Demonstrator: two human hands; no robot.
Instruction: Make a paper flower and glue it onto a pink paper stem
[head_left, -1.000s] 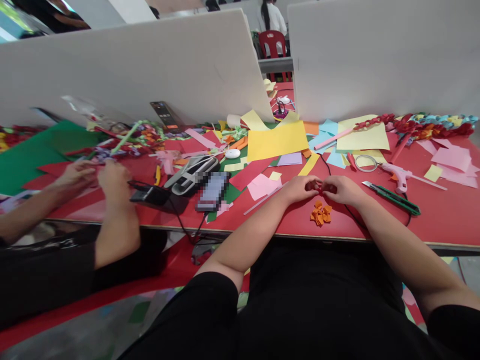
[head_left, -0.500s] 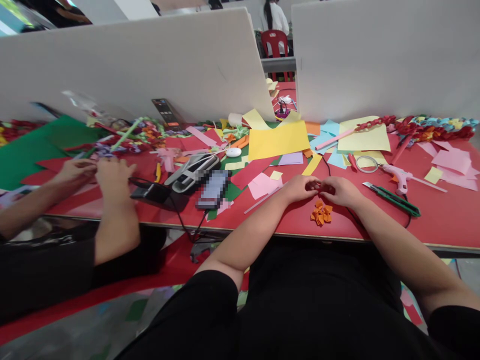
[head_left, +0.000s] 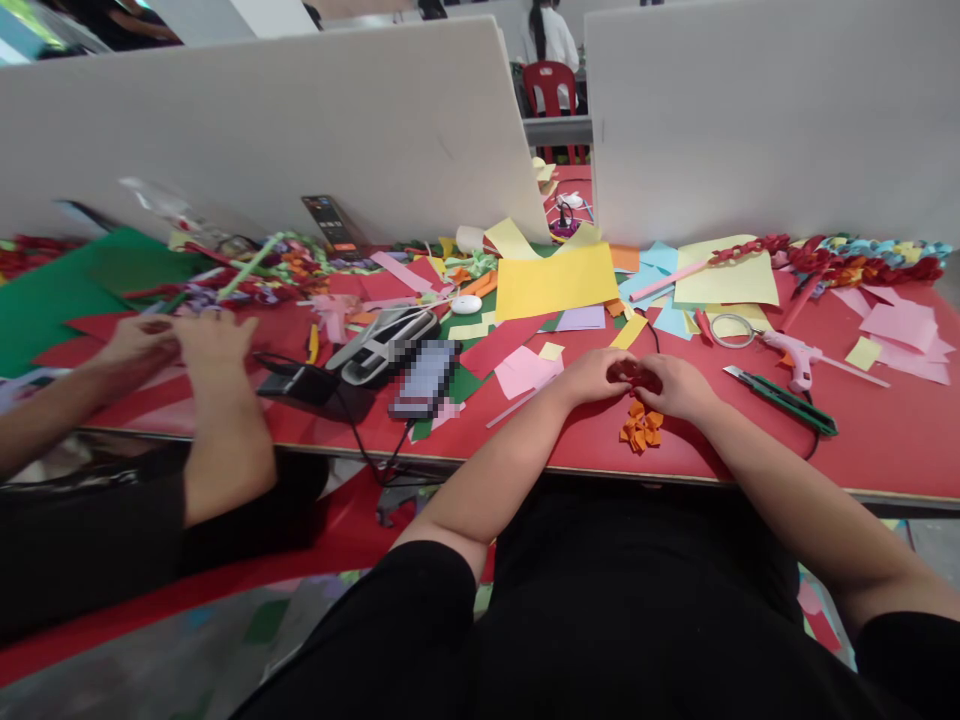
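My left hand point(head_left: 596, 375) and my right hand point(head_left: 675, 386) meet over the red table point(head_left: 862, 440), fingers pinched together on a small red folded paper piece point(head_left: 636, 374). Just below them, near the table's front edge, lies a small pile of orange folded paper pieces point(head_left: 640, 428). Both forearms rest on the table edge. Most of the red piece is hidden by my fingers.
A green utility knife point(head_left: 784, 399), pink glue gun point(head_left: 793, 352) and tape ring point(head_left: 729, 328) lie to the right. Yellow paper point(head_left: 553, 281), a phone point(head_left: 425, 380) and scraps sit left of centre. A co-worker's hands point(head_left: 180, 345) work at far left. White dividers point(head_left: 300, 120) stand behind.
My hands have shifted slightly while still working the red piece between the fingertips. The co-worker's hands moved a little. The view tilted slightly.
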